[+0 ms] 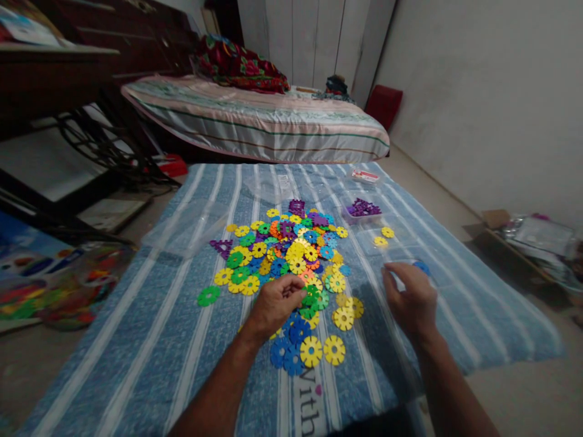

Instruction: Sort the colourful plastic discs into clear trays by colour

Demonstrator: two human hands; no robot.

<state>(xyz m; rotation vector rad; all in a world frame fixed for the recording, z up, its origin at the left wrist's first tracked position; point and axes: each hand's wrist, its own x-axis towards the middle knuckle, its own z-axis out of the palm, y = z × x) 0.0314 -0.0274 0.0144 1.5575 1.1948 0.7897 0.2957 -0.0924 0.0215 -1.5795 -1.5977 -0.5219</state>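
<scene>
My left hand (279, 303) is curled at the near side of a heap of notched plastic discs (298, 249). Its thumb and fingertips are drawn together beside several green discs (311, 298); whether one is pinched there I cannot make out. To the right, my right hand (413, 298) hovers over the cloth, thumb and forefinger meeting at the tips, anything between them too small to see. Just behind it lies a blue disc (422, 267) on clear plastic. Blue discs (291, 355) and yellow discs (334, 350) lie nearest me.
A blue striped cloth (182, 340) covers the table. Purple pieces fill a clear box (363, 209), with two yellow discs (387, 232) in front. Clear plastic (191, 224) lies at the left. Beyond are a bed (273, 124) and, right, a cardboard box (510, 243) on the floor.
</scene>
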